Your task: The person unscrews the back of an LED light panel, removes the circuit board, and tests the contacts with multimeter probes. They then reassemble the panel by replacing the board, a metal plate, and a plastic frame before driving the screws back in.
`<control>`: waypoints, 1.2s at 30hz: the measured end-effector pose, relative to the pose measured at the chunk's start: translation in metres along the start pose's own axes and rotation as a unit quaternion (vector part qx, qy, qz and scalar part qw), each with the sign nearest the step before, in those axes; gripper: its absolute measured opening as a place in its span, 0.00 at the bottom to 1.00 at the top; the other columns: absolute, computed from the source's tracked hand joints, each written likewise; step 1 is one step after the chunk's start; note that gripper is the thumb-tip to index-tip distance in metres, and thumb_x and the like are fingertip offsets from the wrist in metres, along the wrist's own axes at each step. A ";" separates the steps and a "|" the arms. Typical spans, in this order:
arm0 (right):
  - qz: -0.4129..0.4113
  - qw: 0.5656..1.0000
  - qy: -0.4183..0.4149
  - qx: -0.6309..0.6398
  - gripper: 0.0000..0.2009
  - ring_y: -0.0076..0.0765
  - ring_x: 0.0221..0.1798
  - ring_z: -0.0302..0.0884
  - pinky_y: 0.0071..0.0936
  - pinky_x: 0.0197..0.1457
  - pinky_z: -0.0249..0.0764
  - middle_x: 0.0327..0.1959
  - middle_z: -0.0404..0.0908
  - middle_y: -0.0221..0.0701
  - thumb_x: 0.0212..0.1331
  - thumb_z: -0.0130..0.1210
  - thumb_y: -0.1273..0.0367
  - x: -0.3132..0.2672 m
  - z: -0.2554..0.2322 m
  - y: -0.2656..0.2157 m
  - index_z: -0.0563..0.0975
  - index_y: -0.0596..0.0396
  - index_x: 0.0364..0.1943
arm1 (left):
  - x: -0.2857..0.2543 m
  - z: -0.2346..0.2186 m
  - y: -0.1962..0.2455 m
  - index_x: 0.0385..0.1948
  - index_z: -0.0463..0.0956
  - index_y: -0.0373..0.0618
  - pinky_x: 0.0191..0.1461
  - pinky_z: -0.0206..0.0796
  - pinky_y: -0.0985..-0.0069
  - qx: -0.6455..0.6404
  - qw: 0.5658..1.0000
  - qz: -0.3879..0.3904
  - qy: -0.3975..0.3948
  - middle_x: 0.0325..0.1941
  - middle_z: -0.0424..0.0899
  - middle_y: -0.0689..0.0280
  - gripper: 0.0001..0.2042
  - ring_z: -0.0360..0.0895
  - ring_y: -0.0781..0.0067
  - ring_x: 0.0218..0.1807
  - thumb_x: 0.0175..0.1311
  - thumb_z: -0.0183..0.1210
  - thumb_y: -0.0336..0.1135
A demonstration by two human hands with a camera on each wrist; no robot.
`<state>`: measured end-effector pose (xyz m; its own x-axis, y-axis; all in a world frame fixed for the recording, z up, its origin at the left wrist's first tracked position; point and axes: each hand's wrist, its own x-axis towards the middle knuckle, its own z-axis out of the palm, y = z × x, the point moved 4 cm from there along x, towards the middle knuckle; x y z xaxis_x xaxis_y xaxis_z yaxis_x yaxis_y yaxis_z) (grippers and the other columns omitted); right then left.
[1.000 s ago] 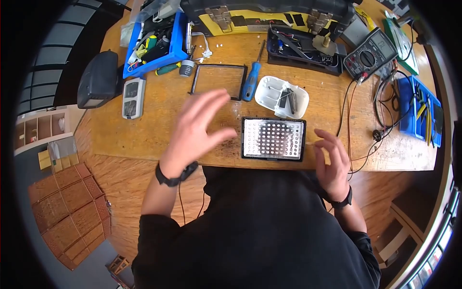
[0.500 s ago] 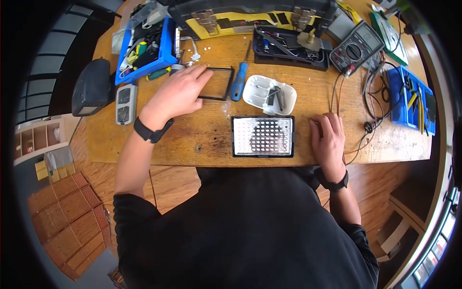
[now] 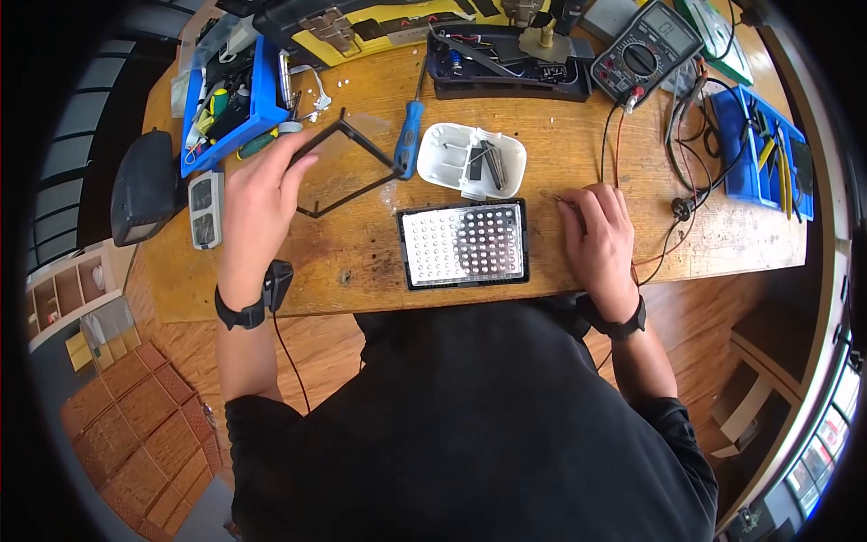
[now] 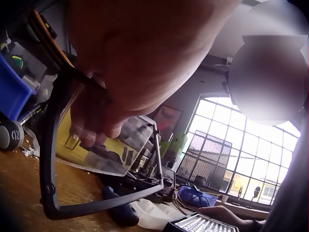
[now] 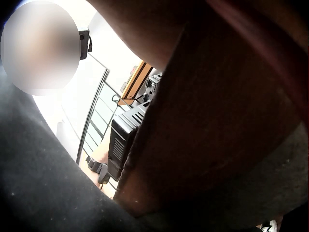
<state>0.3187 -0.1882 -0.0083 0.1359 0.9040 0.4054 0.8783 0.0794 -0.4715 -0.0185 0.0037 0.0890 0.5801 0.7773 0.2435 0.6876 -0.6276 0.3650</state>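
Nearest the person, at the near edge of the wooden surface (image 3: 312, 257), the panel of small round lamps (image 3: 465, 244) lies flat, lamps up, in a dark rim. It looks fairly stiff and compact; its outer rim would be the place to take it, sparing the lamp face.

To its right, the right grip (image 3: 601, 239) rests on the surface with fingers bent; something thin shows by the fingertips, but whether they pinch it cannot be told. To its left, the left grip (image 3: 256, 203) holds the thin black frame (image 3: 357, 194) at its left side, tilted and partly raised. The frame is probably light and a little flexible, liable to twist when held from one side only. Taking opposite bars near the corners should steady it. Whether a clear pane sits inside it is hard to tell.

Beyond the panel stand the white tray (image 3: 440, 155), with loose metal pieces inside, and the blue-handled screwdriver (image 3: 409, 140), near the frame's right corner. Farther off are the open black housing (image 3: 506, 88), the multimeter (image 3: 643, 59) and, at the back, the yellow-and-black toolbox (image 3: 370, 34).
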 end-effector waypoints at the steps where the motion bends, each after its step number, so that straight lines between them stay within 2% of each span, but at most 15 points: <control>1: 0.002 1.000 0.000 0.001 0.06 0.49 0.42 0.77 0.42 0.47 0.77 0.39 0.79 0.37 0.64 0.69 0.76 0.001 -0.001 0.000 0.83 0.55 0.42 | 0.001 -0.005 0.003 0.56 0.84 0.37 0.54 0.79 0.74 -0.013 0.999 -0.026 -0.034 0.50 0.95 0.56 0.11 0.94 0.65 0.49 0.76 0.65 0.24; 3: 0.000 1.000 0.001 0.010 0.06 0.49 0.42 0.77 0.42 0.47 0.77 0.39 0.79 0.37 0.64 0.69 0.76 0.003 0.000 -0.002 0.83 0.55 0.42 | 0.003 -0.003 -0.005 0.56 0.83 0.35 0.55 0.80 0.74 -0.096 0.990 -0.070 -0.070 0.50 0.95 0.57 0.11 0.94 0.66 0.49 0.77 0.65 0.25; 5: -0.001 1.000 0.000 0.005 0.06 0.49 0.42 0.78 0.43 0.47 0.77 0.39 0.79 0.37 0.64 0.69 0.76 0.004 -0.001 -0.003 0.84 0.55 0.42 | 0.002 0.004 -0.020 0.58 0.81 0.31 0.56 0.83 0.74 -0.264 0.945 -0.151 -0.123 0.50 0.94 0.57 0.12 0.93 0.68 0.51 0.78 0.64 0.26; 6: -0.006 1.000 0.003 0.013 0.06 0.49 0.42 0.78 0.43 0.47 0.77 0.39 0.79 0.37 0.64 0.69 0.76 0.004 -0.001 -0.004 0.84 0.55 0.42 | 0.004 0.003 -0.025 0.58 0.81 0.31 0.56 0.83 0.74 -0.257 0.947 -0.154 -0.118 0.50 0.94 0.57 0.12 0.93 0.68 0.51 0.78 0.64 0.26; 8: 0.002 1.000 -0.004 -0.004 0.06 0.50 0.42 0.78 0.43 0.48 0.77 0.38 0.79 0.37 0.64 0.68 0.76 0.004 -0.002 -0.004 0.83 0.55 0.42 | 0.003 0.006 -0.031 0.59 0.81 0.32 0.54 0.84 0.74 -0.363 0.898 -0.197 -0.151 0.49 0.94 0.55 0.13 0.93 0.66 0.50 0.79 0.64 0.26; 16: 0.036 0.998 -0.042 0.022 0.14 0.55 0.48 0.80 0.46 0.52 0.78 0.45 0.81 0.43 0.65 0.68 0.78 0.004 -0.007 -0.006 0.81 0.60 0.53 | -0.002 0.009 -0.043 0.59 0.82 0.34 0.50 0.84 0.74 -0.409 0.862 -0.249 -0.167 0.48 0.94 0.55 0.15 0.94 0.66 0.48 0.77 0.67 0.29; 22: 0.031 0.999 0.008 0.037 0.16 0.56 0.48 0.83 0.41 0.50 0.81 0.49 0.83 0.46 0.63 0.71 0.79 0.002 -0.030 -0.021 0.82 0.61 0.54 | 0.001 0.001 -0.014 0.58 0.81 0.32 0.53 0.84 0.73 -0.359 0.902 -0.210 -0.117 0.48 0.94 0.55 0.12 0.93 0.65 0.51 0.79 0.65 0.28; 24: 0.057 0.997 -0.001 0.061 0.16 0.49 0.48 0.86 0.36 0.50 0.82 0.48 0.85 0.44 0.62 0.72 0.78 -0.002 -0.041 -0.034 0.82 0.61 0.52 | 0.001 -0.002 0.003 0.56 0.82 0.32 0.54 0.83 0.75 -0.342 0.916 -0.189 -0.096 0.48 0.94 0.58 0.11 0.93 0.68 0.52 0.79 0.65 0.28; 25: 0.064 0.983 -0.044 0.167 0.16 0.45 0.48 0.87 0.34 0.51 0.83 0.50 0.86 0.42 0.64 0.72 0.77 -0.004 -0.040 -0.038 0.82 0.61 0.54 | 0.005 -0.012 0.020 0.53 0.84 0.34 0.49 0.82 0.75 -0.244 0.962 -0.113 -0.043 0.45 0.95 0.57 0.10 0.94 0.66 0.47 0.76 0.66 0.27; 26: 0.071 0.956 -0.086 0.270 0.16 0.41 0.48 0.88 0.32 0.52 0.83 0.51 0.87 0.40 0.66 0.72 0.76 -0.004 -0.039 -0.043 0.82 0.60 0.56 | 0.008 -0.021 0.040 0.51 0.85 0.36 0.44 0.80 0.74 -0.142 0.989 -0.033 0.012 0.42 0.95 0.56 0.09 0.94 0.65 0.43 0.74 0.68 0.27; 28: 0.182 0.799 -0.224 0.528 0.23 0.37 0.56 0.87 0.32 0.58 0.84 0.57 0.87 0.40 0.74 0.70 0.64 0.000 -0.028 -0.059 0.78 0.59 0.67 | 0.011 -0.030 0.077 0.50 0.86 0.37 0.40 0.82 0.67 -0.042 0.994 0.055 0.083 0.42 0.94 0.55 0.10 0.93 0.55 0.38 0.72 0.69 0.29; 30: 0.125 0.632 -0.288 0.708 0.43 0.41 0.68 0.82 0.39 0.67 0.83 0.70 0.80 0.45 0.75 0.62 0.42 0.011 -0.004 -0.069 0.64 0.57 0.81 | 0.011 -0.021 0.101 0.50 0.86 0.32 0.47 0.86 0.63 0.009 0.965 0.217 0.147 0.46 0.93 0.51 0.12 0.94 0.53 0.44 0.72 0.68 0.31; 32: 0.149 0.486 -0.315 0.802 0.60 0.48 0.80 0.71 0.51 0.77 0.75 0.83 0.66 0.49 0.66 0.48 0.23 0.022 0.003 -0.088 0.50 0.56 0.87 | 0.008 -0.012 0.136 0.51 0.85 0.29 0.54 0.88 0.60 0.069 0.929 0.337 0.140 0.52 0.91 0.46 0.13 0.93 0.49 0.53 0.72 0.65 0.30; 34: 0.148 0.455 -0.228 0.848 0.66 0.54 0.86 0.63 0.59 0.83 0.65 0.88 0.55 0.50 0.59 0.39 0.16 0.038 -0.002 -0.101 0.43 0.52 0.89 | -0.001 0.012 0.158 0.48 0.87 0.30 0.61 0.88 0.58 0.085 0.918 0.366 0.124 0.55 0.90 0.45 0.11 0.91 0.48 0.57 0.70 0.61 0.27; 36: 0.139 0.447 -0.197 0.861 0.66 0.58 0.88 0.59 0.61 0.86 0.59 0.89 0.54 0.51 0.58 0.33 0.15 0.040 0.004 -0.098 0.40 0.49 0.90 | -0.006 0.027 0.163 0.47 0.88 0.32 0.61 0.88 0.58 0.110 0.908 0.378 0.143 0.55 0.90 0.45 0.11 0.91 0.49 0.58 0.70 0.61 0.27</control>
<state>0.2364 -0.1578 0.0509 -0.2603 0.9561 0.1345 -0.8500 -0.1608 -0.5017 0.1019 -0.1044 0.1228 0.8077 0.0800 0.5841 0.2284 -0.9559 -0.1849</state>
